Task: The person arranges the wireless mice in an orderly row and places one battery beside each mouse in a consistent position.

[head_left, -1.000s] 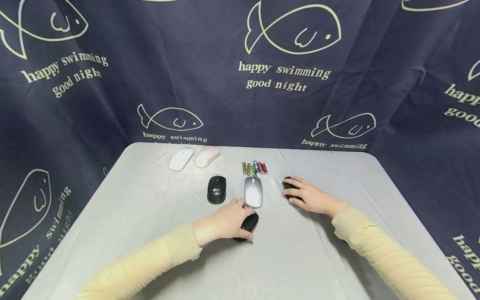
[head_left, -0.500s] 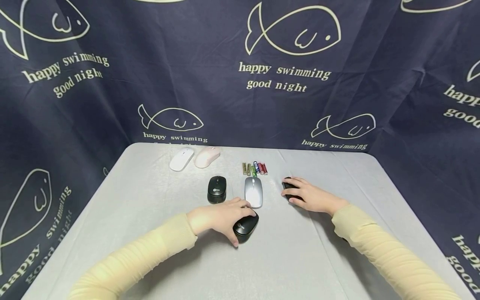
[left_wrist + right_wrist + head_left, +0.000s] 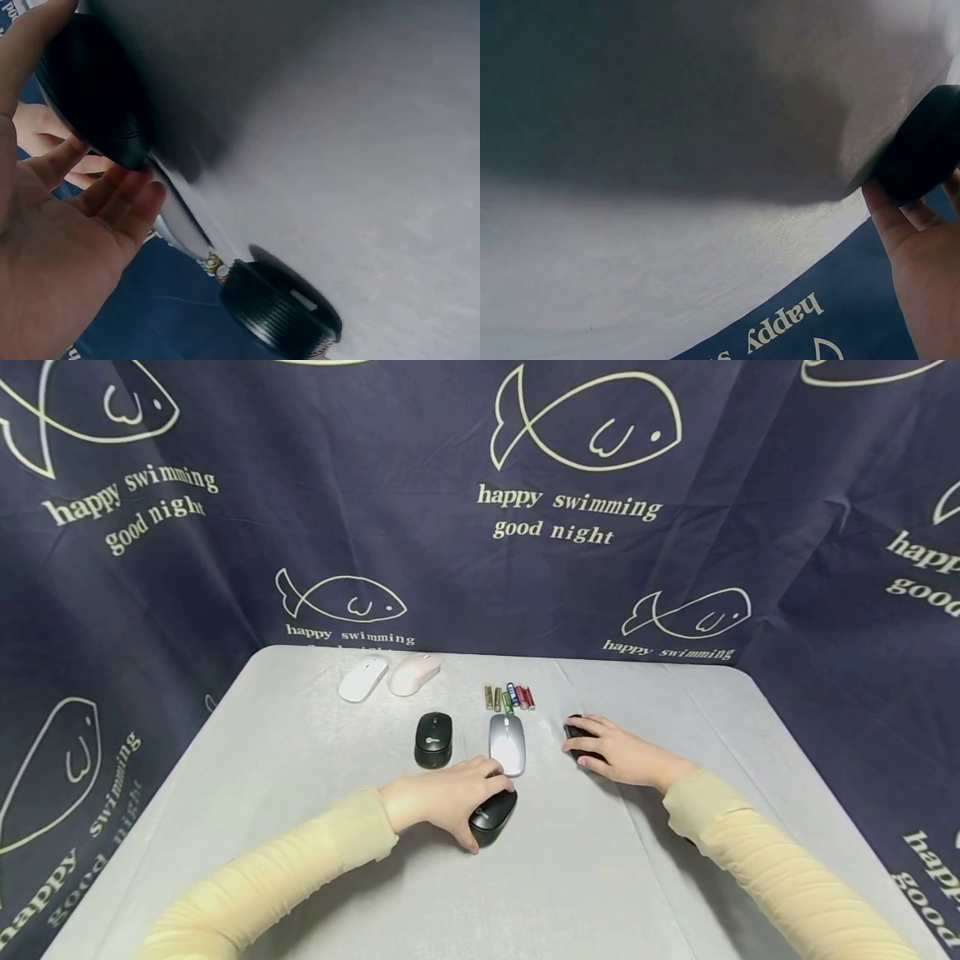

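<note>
My left hand [image 3: 450, 795] holds a black computer mouse [image 3: 493, 814] at the table's centre, thumb at its near left side and fingers over its far end. In the left wrist view, this mouse [image 3: 90, 90] sits between thumb and curled fingers. Farther right, my right hand [image 3: 618, 753] grips a second black mouse [image 3: 579, 732], mostly covered by the fingers. The right wrist view shows fingers along the edge of that mouse [image 3: 922, 146]. A silver-grey mouse [image 3: 507, 745] lies just beyond my left fingertips, and another black mouse [image 3: 433, 739] stands left of it.
Several small batteries [image 3: 510, 697] in gold, green, blue and red lie behind the silver-grey mouse. At the back left are a white mouse [image 3: 363, 678] and a pale pink mouse [image 3: 414, 674]. A navy fish-print curtain [image 3: 525, 577] borders the pale grey table [image 3: 600, 877].
My left hand has shifted a little left on its mouse, uncovering more of the mouse's top; the thumb now lies at its left side. My right hand stays in place.
</note>
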`<move>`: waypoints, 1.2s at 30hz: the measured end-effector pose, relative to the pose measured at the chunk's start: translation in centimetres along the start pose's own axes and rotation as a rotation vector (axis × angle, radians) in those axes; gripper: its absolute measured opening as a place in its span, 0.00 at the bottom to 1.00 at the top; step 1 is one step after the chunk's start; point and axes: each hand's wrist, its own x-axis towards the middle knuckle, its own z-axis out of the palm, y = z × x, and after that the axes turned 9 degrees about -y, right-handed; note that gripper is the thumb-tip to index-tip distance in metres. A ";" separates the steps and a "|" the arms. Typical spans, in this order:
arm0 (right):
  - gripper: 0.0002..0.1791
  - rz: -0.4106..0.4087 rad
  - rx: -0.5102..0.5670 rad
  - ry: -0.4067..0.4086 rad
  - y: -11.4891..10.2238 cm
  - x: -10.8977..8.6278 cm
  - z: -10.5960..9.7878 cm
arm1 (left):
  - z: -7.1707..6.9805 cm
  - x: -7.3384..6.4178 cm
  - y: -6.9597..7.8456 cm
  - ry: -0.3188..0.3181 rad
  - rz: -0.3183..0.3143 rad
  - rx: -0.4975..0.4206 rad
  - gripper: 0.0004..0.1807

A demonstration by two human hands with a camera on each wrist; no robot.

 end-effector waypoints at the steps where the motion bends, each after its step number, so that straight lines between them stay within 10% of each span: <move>1: 0.14 -0.003 -0.002 0.003 0.0 0.0 0.0 | 0.1 0.0 0.0 0.007 0.005 0.002 0.48; 36: 0.14 -0.045 -0.042 0.033 -0.3 0.0 0.0 | 0.4 -5.3 -0.2 0.317 -0.120 -0.065 0.50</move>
